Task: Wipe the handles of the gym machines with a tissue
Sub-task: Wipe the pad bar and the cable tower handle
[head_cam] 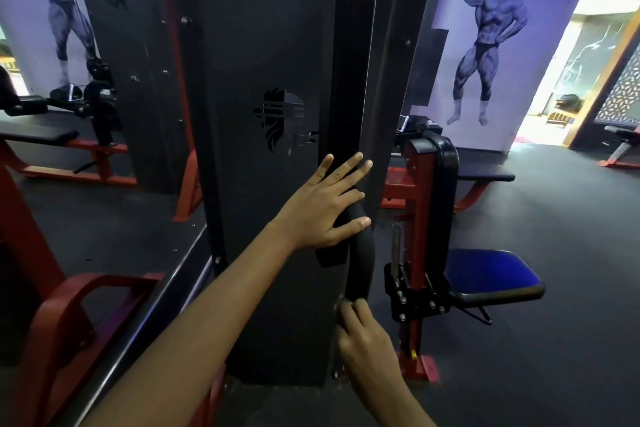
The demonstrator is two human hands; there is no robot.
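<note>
The left hand point(323, 210) reaches forward from the near left on a straight, outstretched arm, its grip released: the fingers are spread and straight, lying flat against the upper part of the curved black foam-padded handle point(360, 263) and the tall dark grey metal machine panel point(273, 135) behind it. The right hand point(363, 340) comes up from the near right, below the left hand, its grip clenched at the lower end of that handle with the fingers curled; whether it grasps the handle or something else cannot be told. The handle hangs along the panel's right edge, between the two hands. To the right stands a blue padded seat point(491, 274) on a red steel frame point(412, 204).
</note>
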